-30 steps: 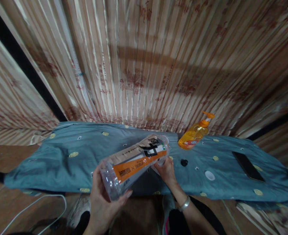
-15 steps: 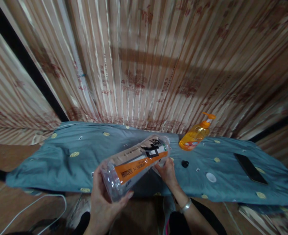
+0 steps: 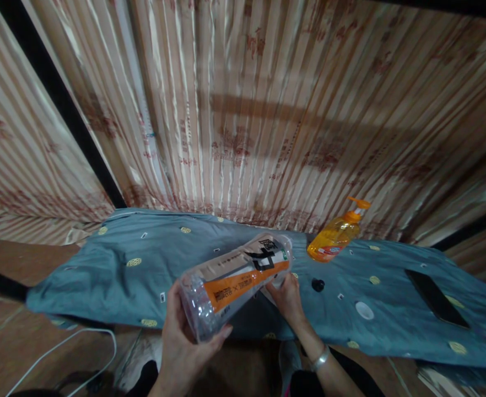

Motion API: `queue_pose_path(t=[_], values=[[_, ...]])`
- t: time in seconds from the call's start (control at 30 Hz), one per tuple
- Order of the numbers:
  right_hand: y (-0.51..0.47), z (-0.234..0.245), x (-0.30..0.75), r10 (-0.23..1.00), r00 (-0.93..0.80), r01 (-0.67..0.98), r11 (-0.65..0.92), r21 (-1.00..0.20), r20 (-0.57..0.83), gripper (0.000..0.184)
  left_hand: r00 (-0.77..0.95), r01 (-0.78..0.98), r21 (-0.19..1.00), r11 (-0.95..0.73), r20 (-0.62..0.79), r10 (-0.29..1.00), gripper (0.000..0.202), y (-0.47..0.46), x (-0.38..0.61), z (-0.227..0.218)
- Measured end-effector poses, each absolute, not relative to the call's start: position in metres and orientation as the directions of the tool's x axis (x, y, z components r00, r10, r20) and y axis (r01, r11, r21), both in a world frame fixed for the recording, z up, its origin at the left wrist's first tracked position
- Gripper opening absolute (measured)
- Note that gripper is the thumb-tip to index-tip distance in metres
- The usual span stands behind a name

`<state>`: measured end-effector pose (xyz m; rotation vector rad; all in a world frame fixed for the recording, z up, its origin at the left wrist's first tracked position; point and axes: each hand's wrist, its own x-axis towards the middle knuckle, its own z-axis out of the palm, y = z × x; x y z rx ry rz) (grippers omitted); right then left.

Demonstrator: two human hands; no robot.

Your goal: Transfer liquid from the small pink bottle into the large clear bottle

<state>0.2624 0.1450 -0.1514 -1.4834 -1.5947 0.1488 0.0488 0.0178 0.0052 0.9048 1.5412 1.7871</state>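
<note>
My left hand grips the near lower end of a large clear plastic bottle, its thumb lying along the front. The bottle is tilted over the cloth-covered surface, its far end pointing up and right; an orange and beige label with black characters wraps it. My right hand, with a silver bracelet at the wrist, is closed against the bottle's underside near that far end. A pale strip shows below its thumb; what it is, I cannot make out. The fingertips are partly hidden by the bottle.
On the blue-green patterned cloth stand an orange pump bottle, a small black cap-like piece, a white round disc and a dark phone. A striped curtain hangs behind. A white cable lies on the floor.
The whole scene has shifted slightly right and down in view. Both hands keep nearly the same hold on the bottle; its tilt looks about the same.
</note>
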Motion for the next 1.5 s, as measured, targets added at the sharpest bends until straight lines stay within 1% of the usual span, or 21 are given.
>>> queue_pose_path(t=[0.23,0.43,0.83,0.93,1.13,1.23,1.37,1.43,1.5], values=[[0.147,-0.154,0.261,0.835,0.179,0.736,0.237,-0.634,0.520,0.026,-0.589,0.003,0.990,-0.139,0.114,0.800,0.093,0.018,0.047,0.004],[0.148,-0.152,0.261,0.831,0.173,0.728,0.254,-0.637,0.529,0.029,-0.578,-0.045,0.988,-0.149,0.096,0.810,0.090,0.018,0.048,0.004],[0.145,-0.143,0.259,0.852,0.188,0.719,0.220,-0.659,0.489,0.019,-0.575,-0.016,0.991,-0.132,0.098,0.812,0.093,0.018,0.048,0.006],[0.144,-0.142,0.259,0.857,0.183,0.723,0.215,-0.657,0.482,0.021,-0.583,-0.021,0.991,-0.135,0.098,0.807,0.092,0.018,0.048,0.005],[0.143,-0.143,0.259,0.854,0.147,0.738,0.241,-0.631,0.499,0.015,-0.573,-0.014,0.993,-0.116,0.087,0.815,0.093,0.018,0.046,0.003],[0.143,-0.144,0.260,0.850,0.136,0.745,0.251,-0.618,0.510,0.024,-0.575,0.006,0.993,-0.121,0.102,0.812,0.091,0.018,0.046,0.002],[0.144,-0.145,0.262,0.868,0.124,0.759,0.229,-0.610,0.480,0.046,-0.583,0.029,0.994,-0.108,0.105,0.806,0.090,0.018,0.046,0.000],[0.144,-0.146,0.262,0.873,0.130,0.761,0.216,-0.612,0.470,0.048,-0.587,0.029,0.994,-0.101,0.098,0.804,0.092,0.018,0.046,0.001],[0.144,-0.147,0.261,0.870,0.142,0.760,0.211,-0.615,0.473,0.042,-0.585,0.024,0.994,-0.111,0.104,0.805,0.095,0.018,0.046,0.003]])
